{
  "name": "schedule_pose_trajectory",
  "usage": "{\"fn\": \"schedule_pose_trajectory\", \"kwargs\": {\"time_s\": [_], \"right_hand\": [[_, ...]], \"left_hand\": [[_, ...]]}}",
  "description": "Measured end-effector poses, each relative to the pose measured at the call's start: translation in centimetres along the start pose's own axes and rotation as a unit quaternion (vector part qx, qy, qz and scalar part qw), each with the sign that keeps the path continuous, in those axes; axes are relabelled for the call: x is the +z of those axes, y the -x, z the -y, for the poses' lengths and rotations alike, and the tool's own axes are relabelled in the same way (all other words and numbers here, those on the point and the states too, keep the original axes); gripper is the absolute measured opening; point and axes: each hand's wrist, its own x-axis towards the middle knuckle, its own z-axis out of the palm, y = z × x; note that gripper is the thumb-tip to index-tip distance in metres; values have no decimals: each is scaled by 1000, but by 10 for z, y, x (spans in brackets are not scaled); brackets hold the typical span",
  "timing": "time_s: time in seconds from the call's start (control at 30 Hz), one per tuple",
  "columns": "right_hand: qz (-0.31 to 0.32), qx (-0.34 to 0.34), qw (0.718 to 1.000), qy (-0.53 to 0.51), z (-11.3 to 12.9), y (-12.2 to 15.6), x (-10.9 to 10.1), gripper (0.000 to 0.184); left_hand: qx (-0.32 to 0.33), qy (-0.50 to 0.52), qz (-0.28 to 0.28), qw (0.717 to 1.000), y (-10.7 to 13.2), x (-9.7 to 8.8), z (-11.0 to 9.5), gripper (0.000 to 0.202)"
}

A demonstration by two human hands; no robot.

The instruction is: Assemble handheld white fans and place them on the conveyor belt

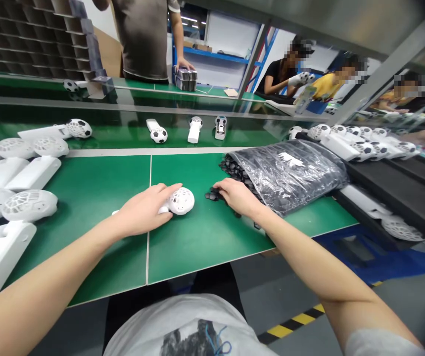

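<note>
My left hand [143,207] lies over a white hand-held fan [180,200] on the green table [197,237]; its fingers wrap the handle, and the round grille head sticks out to the right. My right hand [236,195] reaches into a heap of small black pieces [230,168] spilling from a clear plastic bag [290,170]. Its fingers are curled over a few pieces at the heap's near edge.
Several white fan bodies [15,173] lie in rows at the left. Finished fans with football-pattern heads [158,132] ride the conveyor behind, and more [360,138] lie on black trays at the right. Other people work at the far benches.
</note>
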Motion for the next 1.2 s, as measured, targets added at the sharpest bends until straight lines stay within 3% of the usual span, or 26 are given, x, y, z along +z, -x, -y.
{"fn": "schedule_pose_trajectory", "kwargs": {"time_s": [0.13,0.23,0.33,0.5,0.87,1.07,1.2], "right_hand": [[-61,-22,998,2,4,4,-5,18],[-95,-53,991,-74,21,13,-10,16],[-85,-88,981,-148,42,22,-10,19],[-79,-131,974,-166,63,27,-2,23],[-102,-84,966,-223,77,24,4,9],[-101,-23,940,-326,76,19,19,3],[-101,13,924,-369,75,15,25,8]], "left_hand": [[-12,-6,-12,1000,-1,4,-6,63],[-3,-2,-24,1000,-4,7,-8,62],[7,11,-19,1000,-7,7,-6,62],[-2,3,-9,1000,-6,6,-7,60],[-9,60,-50,997,-5,10,-6,71],[-26,75,-57,995,-9,10,-6,64],[-26,90,-54,994,-10,9,-6,60]]}}
